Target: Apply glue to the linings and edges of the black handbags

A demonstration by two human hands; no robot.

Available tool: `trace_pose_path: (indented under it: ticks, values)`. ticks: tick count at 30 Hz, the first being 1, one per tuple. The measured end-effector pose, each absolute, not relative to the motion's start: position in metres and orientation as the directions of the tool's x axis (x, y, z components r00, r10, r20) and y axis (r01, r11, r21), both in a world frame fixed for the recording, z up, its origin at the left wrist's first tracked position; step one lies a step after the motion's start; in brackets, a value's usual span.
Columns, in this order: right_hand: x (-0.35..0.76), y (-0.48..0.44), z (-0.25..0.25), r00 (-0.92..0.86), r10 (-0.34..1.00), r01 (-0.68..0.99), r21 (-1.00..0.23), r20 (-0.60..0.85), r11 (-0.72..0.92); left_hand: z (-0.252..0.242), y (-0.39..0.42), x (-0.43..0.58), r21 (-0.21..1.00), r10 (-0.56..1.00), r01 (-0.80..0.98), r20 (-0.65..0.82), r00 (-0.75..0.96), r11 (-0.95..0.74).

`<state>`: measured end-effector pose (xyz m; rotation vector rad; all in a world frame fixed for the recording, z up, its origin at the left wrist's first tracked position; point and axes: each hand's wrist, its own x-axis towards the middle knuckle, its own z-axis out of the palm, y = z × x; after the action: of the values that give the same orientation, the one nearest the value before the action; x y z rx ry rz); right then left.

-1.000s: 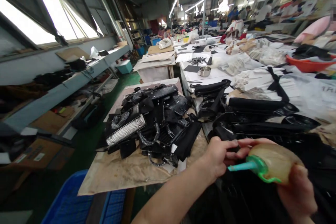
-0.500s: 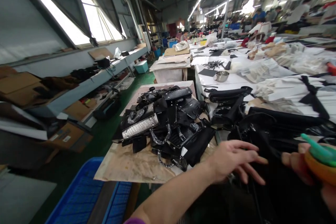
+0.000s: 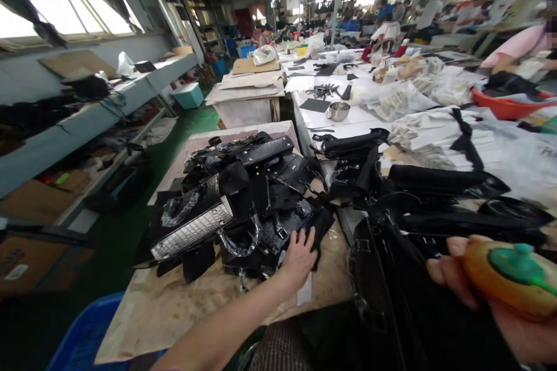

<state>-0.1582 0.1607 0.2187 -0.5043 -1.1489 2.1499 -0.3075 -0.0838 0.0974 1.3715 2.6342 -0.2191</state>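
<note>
My left hand (image 3: 300, 258) reaches over the near right edge of a heap of black handbags (image 3: 261, 185), fingers spread on the dark material. A white slip (image 3: 304, 291) shows beneath the hand. One bag in the heap has a shiny, crocodile-patterned side (image 3: 195, 232), and several handles are wrapped in clear plastic. On the right, my right hand (image 3: 456, 278) is closed around an orange squeeze bottle (image 3: 478, 261) with a green cap and thin spout. Below the bottle lies a large black bag (image 3: 369, 261), its lower part lost in shadow.
Brown paper (image 3: 165, 313) covers the table under the heap. More black bags (image 3: 444, 185) line the right-hand table, with a metal bowl (image 3: 338, 111) farther back. A blue crate (image 3: 87, 330) stands low on the left. At the far right, a person in pink sits by a red basin (image 3: 509, 105).
My left hand has moved left from the black bag onto the heap. The view has swung right. My right hand still holds the orange bottle, now seen more fully.
</note>
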Motion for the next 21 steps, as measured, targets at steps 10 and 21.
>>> trace_pose_path:
  ticks: [10,21]
  values:
    - [-0.221,0.110,0.199,-0.680,0.733,-0.537,-0.663,-0.027,-0.522,0.118,-0.144,-0.330,-0.119,0.756,0.796,-0.256,-0.602,0.593]
    - [-0.285,0.122,0.104,-0.722,0.691,-0.520,-0.672,0.018,-0.526,0.117,-0.167,-0.332,-0.062,0.728,0.787,-0.342,-0.594,0.613]
